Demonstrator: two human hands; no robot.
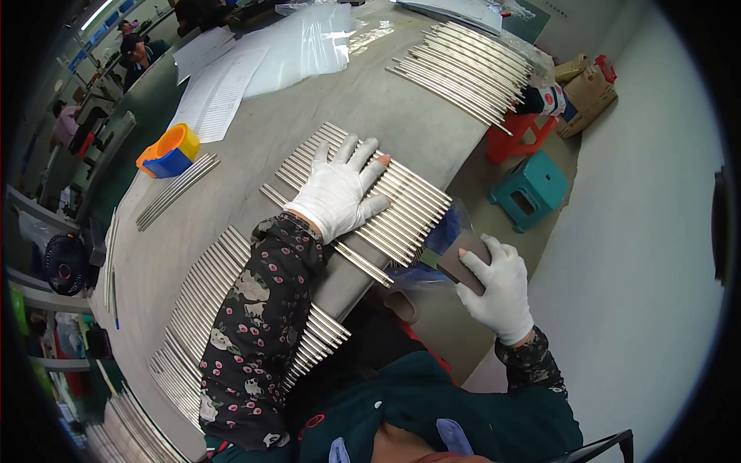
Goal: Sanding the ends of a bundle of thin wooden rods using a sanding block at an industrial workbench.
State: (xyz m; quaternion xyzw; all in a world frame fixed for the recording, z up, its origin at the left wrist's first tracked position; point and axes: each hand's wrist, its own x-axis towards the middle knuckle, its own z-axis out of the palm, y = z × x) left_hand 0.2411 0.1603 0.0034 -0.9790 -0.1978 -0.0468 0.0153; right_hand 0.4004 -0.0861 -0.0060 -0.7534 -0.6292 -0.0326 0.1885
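Metal rods [409, 207] lie under the spread left hand [340, 187] — right hand [498, 292] gripping a brown block [455, 268] near their ends

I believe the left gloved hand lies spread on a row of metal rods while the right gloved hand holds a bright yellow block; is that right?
Not quite: in the head view, the block in the right hand is brown, not yellow. The left hand does lie spread on the metal rods.

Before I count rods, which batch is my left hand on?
The middle batch of metal rods, under your gloved left hand; no hand is on the others.
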